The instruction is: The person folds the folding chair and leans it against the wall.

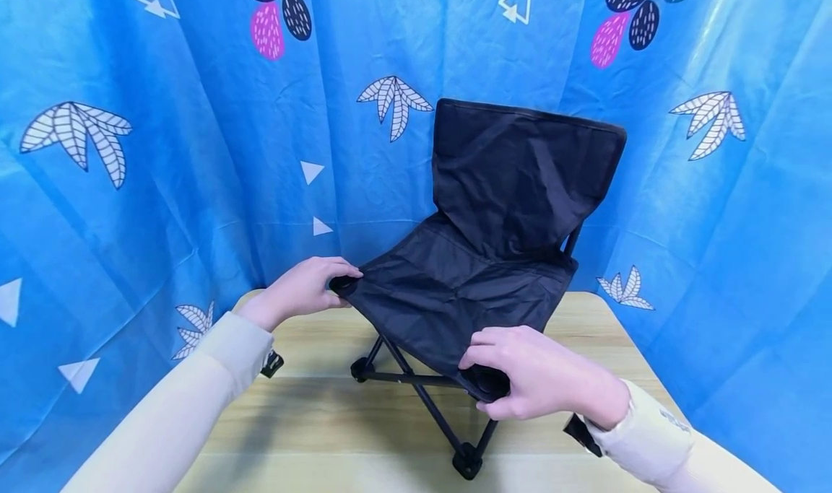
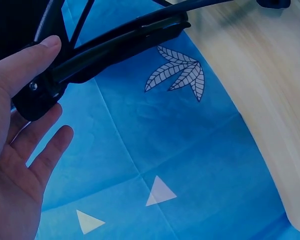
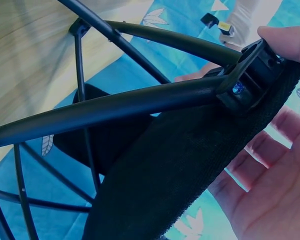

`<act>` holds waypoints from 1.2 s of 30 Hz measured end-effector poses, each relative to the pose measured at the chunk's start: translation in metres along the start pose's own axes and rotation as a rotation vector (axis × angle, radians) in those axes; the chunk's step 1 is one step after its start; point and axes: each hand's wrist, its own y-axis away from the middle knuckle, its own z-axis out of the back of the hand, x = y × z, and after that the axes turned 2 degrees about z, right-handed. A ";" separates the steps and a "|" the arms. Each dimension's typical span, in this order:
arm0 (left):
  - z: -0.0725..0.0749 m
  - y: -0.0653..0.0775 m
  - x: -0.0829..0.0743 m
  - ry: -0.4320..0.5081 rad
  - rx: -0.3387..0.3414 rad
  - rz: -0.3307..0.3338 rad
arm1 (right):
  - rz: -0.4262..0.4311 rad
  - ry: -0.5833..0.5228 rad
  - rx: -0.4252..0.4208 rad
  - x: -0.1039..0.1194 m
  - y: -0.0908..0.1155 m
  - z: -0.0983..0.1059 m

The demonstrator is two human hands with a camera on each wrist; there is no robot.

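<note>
A black folding chair [image 1: 455, 291] stands unfolded, its fabric seat spread and its backrest [image 1: 520, 175] upright. My left hand [image 1: 315, 285] grips the seat's front left corner, thumb below and fingers on top. In the left wrist view the left thumb [image 2: 27, 62] presses on the black corner joint [image 2: 37, 100]. At the front right corner my right hand [image 1: 520, 370] holds the seat, with fingers over the fabric and thumb at the edge. The right wrist view shows the chair from below, where tubes [image 3: 115, 110] meet a plastic corner bracket [image 3: 250, 75] beside the right thumb [image 3: 285, 42].
The chair is over a light wooden table [image 1: 312, 421] with rounded corners. A front foot [image 1: 468, 460] of the chair is close to the table's near side. Blue patterned curtains [image 1: 195, 118] hang behind and on both sides.
</note>
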 end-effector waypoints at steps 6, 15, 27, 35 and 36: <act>0.001 0.005 0.002 0.005 -0.017 -0.006 | -0.005 0.016 0.004 0.001 -0.001 -0.001; 0.002 0.009 0.005 0.002 -0.015 -0.002 | -0.013 0.020 0.011 0.000 -0.001 -0.001; 0.005 0.019 0.005 0.024 -0.002 0.028 | -0.015 0.010 0.016 -0.008 0.003 -0.002; 0.006 0.024 0.006 0.017 -0.016 0.019 | -0.017 0.025 -0.019 -0.010 0.006 -0.003; 0.006 0.025 0.005 0.016 -0.018 0.015 | -0.020 0.028 -0.018 -0.010 0.007 -0.003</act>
